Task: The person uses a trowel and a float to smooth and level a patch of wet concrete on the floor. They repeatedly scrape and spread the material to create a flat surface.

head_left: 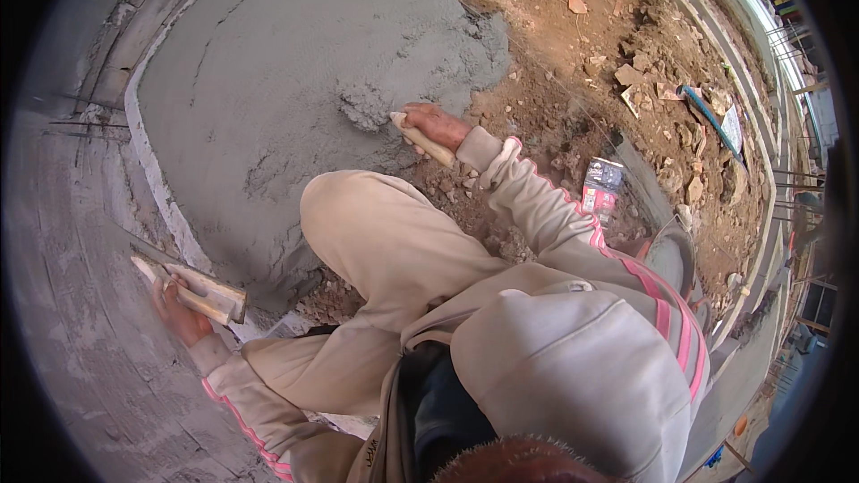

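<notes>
Crouching over a broad patch of wet grey cement (295,63), I have my right hand (436,123) stretched out ahead of me, its grip clenched around the pale wooden handle of a trowel (420,141). The blade end of that trowel is buried in a rough lump of grey mortar (365,109) at the near edge of the spread, so I cannot make out the blade itself. My left hand (179,311) is down at my left side, its grip closed on the wooden handle of a flat wooden plastering float (192,286), which lies tilted along the pale concrete edge (148,161) that borders the cement. The float's long face is smeared with grey and touches that edge just beside the wet patch.

Both sleeves are beige with pink stripes (537,206), and my bent knee in beige trousers (385,233) sits between the two hands. To my right the ground is red-brown earth (573,63) strewn with broken brick and stone pieces (631,76). A small red and white carton (601,186) lies on that earth near my right elbow, and a blue-handled tool (707,112) lies further off among the rubble. Grey concrete floor (80,304) runs along my left
</notes>
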Available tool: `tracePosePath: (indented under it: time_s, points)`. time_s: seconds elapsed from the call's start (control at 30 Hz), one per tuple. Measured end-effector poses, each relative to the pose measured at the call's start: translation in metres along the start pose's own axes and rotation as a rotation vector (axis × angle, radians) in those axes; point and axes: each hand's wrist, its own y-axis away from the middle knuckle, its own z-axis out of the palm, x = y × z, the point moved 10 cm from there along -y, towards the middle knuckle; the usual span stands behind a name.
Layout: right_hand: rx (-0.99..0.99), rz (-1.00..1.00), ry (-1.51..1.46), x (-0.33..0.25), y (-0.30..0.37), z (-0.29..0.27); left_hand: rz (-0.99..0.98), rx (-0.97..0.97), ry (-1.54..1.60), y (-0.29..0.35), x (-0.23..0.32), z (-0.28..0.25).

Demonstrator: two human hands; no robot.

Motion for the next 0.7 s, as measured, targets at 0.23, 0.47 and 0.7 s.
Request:
tracePosePath:
  time_s: [0.23, 0.47, 0.7]
  points:
    - [0.539, -0.045, -0.048, -0.011, 0.123, -0.156, -0.072, 0.014, -0.043, 0.006, -0.007, 0.000]
    - [1.064, -0.343, 0.614, -0.046, 0.153, -0.231, -0.054, 0.007, -0.025, -0.025, -0.028, -0.033]
    - [1.036, -0.048, 1.112, -0.042, 0.051, -0.240, -0.055, -0.025, 0.039, -0.031, -0.029, -0.025]
